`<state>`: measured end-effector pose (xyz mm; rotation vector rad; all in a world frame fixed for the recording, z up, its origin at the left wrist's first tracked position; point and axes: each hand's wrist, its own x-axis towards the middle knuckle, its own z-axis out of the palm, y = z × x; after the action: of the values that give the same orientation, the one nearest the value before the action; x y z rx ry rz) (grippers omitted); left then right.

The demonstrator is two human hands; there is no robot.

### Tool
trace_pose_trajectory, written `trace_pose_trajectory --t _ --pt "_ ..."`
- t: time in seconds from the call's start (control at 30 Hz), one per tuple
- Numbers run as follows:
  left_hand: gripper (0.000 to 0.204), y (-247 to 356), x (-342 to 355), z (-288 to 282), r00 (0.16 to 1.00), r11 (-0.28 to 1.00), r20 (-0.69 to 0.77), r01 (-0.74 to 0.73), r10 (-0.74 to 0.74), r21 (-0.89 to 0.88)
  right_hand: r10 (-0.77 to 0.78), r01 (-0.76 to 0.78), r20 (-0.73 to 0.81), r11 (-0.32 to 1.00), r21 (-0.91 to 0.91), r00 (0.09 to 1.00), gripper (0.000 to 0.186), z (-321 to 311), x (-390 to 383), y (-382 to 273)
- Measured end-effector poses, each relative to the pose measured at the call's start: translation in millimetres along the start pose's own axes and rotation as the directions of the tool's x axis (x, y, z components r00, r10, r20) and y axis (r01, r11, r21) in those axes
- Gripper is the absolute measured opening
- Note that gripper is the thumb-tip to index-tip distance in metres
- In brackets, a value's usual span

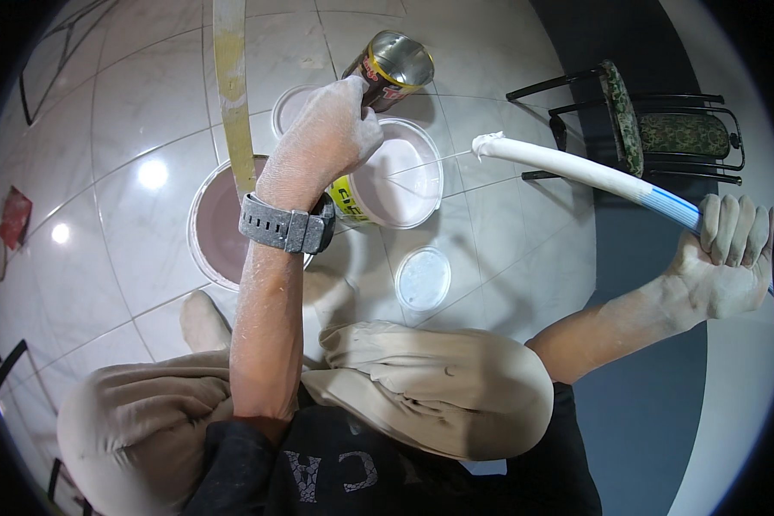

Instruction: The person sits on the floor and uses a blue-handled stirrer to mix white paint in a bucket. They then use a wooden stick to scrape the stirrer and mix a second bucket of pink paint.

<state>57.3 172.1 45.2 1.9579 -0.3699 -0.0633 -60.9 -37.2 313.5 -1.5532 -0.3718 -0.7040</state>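
Observation:
My left hand, coated in white dust, is closed over the buckets; its fingertips are turned away, hiding whatever they hold. Just beyond it is an open metal tin with a brown label and yellow rim, partly covered by the hand. My right hand wraps around a long white tube with blue stripes near the grip. The tube's far end is ragged and points left, toward a white bucket with a yellow-green label. A thin pale line runs between that end and the bucket's mouth.
Left of the white bucket stands a larger bucket of pinkish-grey material. A long yellowish strip reaches down to it. A round lid lies on the tiles. Patterned chairs stand right; a red item lies far left.

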Motion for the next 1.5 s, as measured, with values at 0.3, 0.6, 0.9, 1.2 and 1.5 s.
trace_pose_trajectory --t 0.3,0.6,0.9,1.2,1.5 --pt "0.035 22.5 -1.4 -59.8 0.972 0.957 -0.136 -0.216 0.192 -0.192 -0.054 0.054 0.046 0.999 -0.004 0.997 0.033 -19.7 4.3 -6.8" --pt "0.069 -81.3 -33.9 -155.7 0.926 0.924 -0.128 0.326 -0.354 -0.201 0.139 -0.179 0.213 0.966 0.185 0.967 0.038 -114.2 -18.3 35.4" --pt "0.104 -181.7 -93.6 -110.6 0.510 0.420 0.461 0.860 -0.726 -0.290 0.236 -0.249 0.132 0.964 0.093 0.963 0.049 -46.6 -26.0 84.6" --pt "0.095 -178.1 -79.8 -81.2 0.486 0.470 0.252 0.874 -0.837 -0.126 -0.016 -0.142 -0.464 0.942 -0.303 0.886 0.059 -141.5 -41.2 95.7" --pt "0.083 -146.4 -82.8 -70.5 0.524 0.448 0.392 0.851 -0.756 -0.272 0.106 -0.191 -0.476 0.972 -0.135 0.873 0.039 -89.7 -47.0 112.7"
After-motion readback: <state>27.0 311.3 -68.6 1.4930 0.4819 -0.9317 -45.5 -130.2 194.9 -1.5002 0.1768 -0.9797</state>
